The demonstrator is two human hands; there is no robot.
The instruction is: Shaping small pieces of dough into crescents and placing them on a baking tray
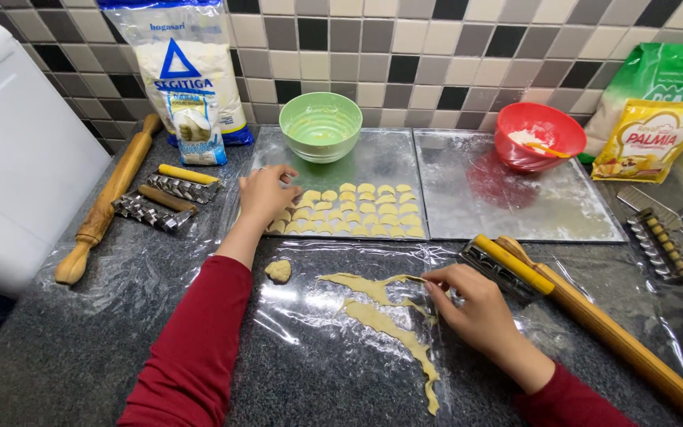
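The right hand, at lower right of centre in the frame, pinches the upper end of the dough scrap strip between thumb and fingertips, its grip pressed together on the thin dough. From that pinch the strip runs left as a short arm and down toward the lower middle of the frame as a long ragged tail, so its long axis lies diagonally away below and to the left of the hand. The strip rests on a clear plastic sheet spread over the dark speckled table.

The left hand, in the upper middle, reaches over the left baking tray; its fingers curl down at the near left corner of the rows of cut dough pieces. Whether it pinches one piece I cannot tell. A small dough lump lies on the plastic between the two forearms, nearer the left arm.

Just right of the right hand, a yellow-handled roller cutter rests against a long rolling pin. Farther out stand a green bowl, a red bowl, a flour bag, and a second rolling pin at the left.
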